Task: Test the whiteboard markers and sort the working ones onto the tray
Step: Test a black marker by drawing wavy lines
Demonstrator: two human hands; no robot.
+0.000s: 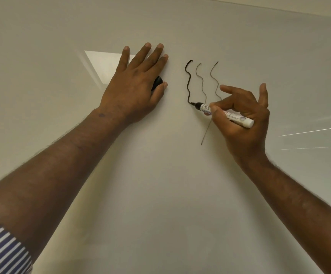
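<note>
1. The right hand (243,115) pinches a white-barrelled black whiteboard marker (223,113), its tip touching the whiteboard (160,175) at the foot of a bold dark squiggle (188,82).
2. The left hand (135,84) lies flat on the board, fingers straight, with the black cap (157,82) under its palm.
3. Two fainter squiggles (201,82) stand beside it, suggesting weaker markers.
4. This marker looks to be working; capping and sorting remain. No tray is in view.

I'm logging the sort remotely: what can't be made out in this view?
- Black object: mostly covered by the left hand; probably a cap, uncertain.
- Marker label: too small to read, partly under the right hand fingers.
- Tray and other markers: outside the head view.
</note>
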